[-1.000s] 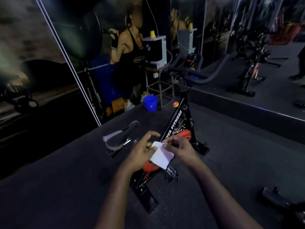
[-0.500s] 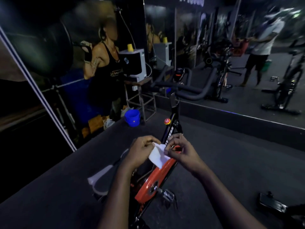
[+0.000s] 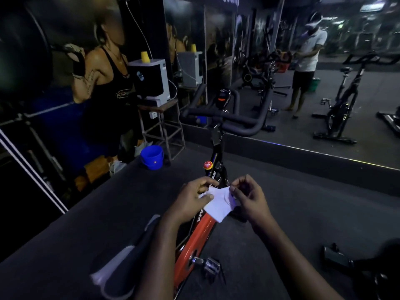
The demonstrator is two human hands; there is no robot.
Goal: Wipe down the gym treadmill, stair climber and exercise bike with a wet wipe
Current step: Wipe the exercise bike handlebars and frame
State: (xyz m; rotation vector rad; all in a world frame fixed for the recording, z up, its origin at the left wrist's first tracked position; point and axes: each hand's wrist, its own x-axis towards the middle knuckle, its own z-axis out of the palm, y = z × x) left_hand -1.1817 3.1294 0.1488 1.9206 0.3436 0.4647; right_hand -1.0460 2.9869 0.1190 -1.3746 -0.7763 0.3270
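Note:
A white wet wipe (image 3: 218,205) is held between both hands above the exercise bike. My left hand (image 3: 191,199) pinches its left edge with thumb and fingers. My right hand (image 3: 249,195) pinches its upper right corner. The exercise bike (image 3: 195,239) stands below and ahead, with an orange-red frame, black handlebars (image 3: 229,121) and a small console (image 3: 221,98). Its grey-and-black saddle (image 3: 127,258) is at the lower left, a pedal (image 3: 211,266) at the lower middle. No treadmill or stair climber can be made out.
A blue bucket (image 3: 152,157) sits on the dark floor by a metal stand (image 3: 161,124) carrying a black-and-white dispenser (image 3: 149,81). A wall mirror (image 3: 303,61) ahead reflects a person and other bikes. A dark object (image 3: 336,257) lies at the lower right.
The view has risen and moved closer, so handlebars and console now stand ahead. Both hands still hold the wipe and have spread it wider between them.

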